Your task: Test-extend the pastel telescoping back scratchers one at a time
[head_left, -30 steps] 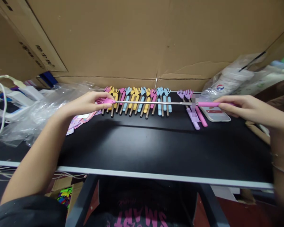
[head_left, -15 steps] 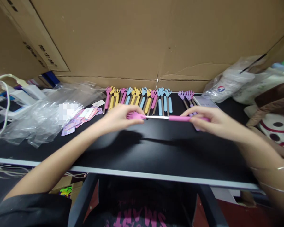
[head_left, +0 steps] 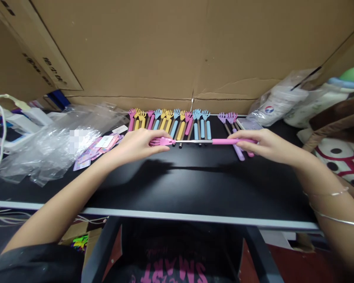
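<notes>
I hold a pink telescopic back scratcher (head_left: 194, 141) level above the black table (head_left: 179, 184). My left hand (head_left: 138, 144) pinches its claw-shaped head. My right hand (head_left: 261, 145) grips its pink handle. A short stretch of bare metal rod shows between the two hands. Behind it lies a row of several collapsed scratchers (head_left: 171, 124) in pink, yellow and blue, and a smaller group of purple and pink ones (head_left: 233, 125) sits under my right hand.
Crumpled clear plastic bags (head_left: 56, 141) and pink cards (head_left: 97, 147) lie at the left. A phone (head_left: 249, 124) rests beside the purple scratchers. Bagged goods (head_left: 280, 100) and a patterned cushion (head_left: 339, 157) crowd the right. A cardboard wall (head_left: 177, 51) closes the back.
My hands came together from a wide spread, and the scratcher's rod shortened from fully extended to a short length. In the last half second the hands drew slightly apart again.
</notes>
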Demonstrator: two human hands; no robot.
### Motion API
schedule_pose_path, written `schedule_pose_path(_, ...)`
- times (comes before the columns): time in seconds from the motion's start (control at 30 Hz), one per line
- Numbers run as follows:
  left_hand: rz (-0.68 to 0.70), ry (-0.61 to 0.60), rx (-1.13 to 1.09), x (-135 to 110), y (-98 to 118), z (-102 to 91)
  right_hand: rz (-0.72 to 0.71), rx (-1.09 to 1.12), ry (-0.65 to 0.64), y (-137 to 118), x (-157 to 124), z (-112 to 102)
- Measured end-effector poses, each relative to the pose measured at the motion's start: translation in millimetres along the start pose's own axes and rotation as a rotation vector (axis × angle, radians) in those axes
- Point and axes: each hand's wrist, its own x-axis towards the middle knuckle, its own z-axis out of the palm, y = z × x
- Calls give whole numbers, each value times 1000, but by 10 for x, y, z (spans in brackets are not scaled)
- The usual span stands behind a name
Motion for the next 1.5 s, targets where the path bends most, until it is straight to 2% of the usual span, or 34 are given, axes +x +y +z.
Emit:
schedule_pose_path(0.1, 8, -41, -62, -16, -171, -135, 65, 46, -53, 156, -120, -203)
schedule_pose_path(0.23, -18, -116, -169, -53, -399, -334, 179, 73, -35, 316, -300, -439)
schedule_pose_path(0.4, -33, -240, -144, -99, -541, -441, 269, 9, -98, 383, -381, -533)
schedule_pose_path(0.53, -116, -285, -157, -135, -640, -481, 298, -11, -146, 481, -434, -607)
schedule_pose_path(0.63, -105, -267, -164, -152, -714, -516, 280, -26, -99, 548, -458, -645)
schedule_pose_path(0.77, -42, -190, -147, -138, -767, -501, 217, -16, -43, 527, -399, -565)
schedule_pose_path(0.9, -58, -77, -160, -113, -784, -462, 208, 43, 143, 511, -356, -493)
schedule_pose_path(1.07, -36, 8, -204, -81, -650, -390, 176, 109, 170, 416, -366, -472)
schedule_pose_path(1.13, 25, 54, -194, -49, -496, -288, 156, 150, 141, 276, -311, -357)
schedule_pose_path(1.23, 137, 118, -158, 14, -209, -50, 77, 162, 71, 14, -159, -53)
schedule_pose_path(1.33, 159, 126, -133, 66, 2, 167, -3, 81, 113, -167, -18, 237)
schedule_pose_path(1.4, 141, 154, -119, 81, 61, 236, -36, 23, 180, -196, 33, 334)
schedule_pose_path(1.5, 107, 180, -38, 76, 75, 228, -56, -27, 216, -147, 53, 334)
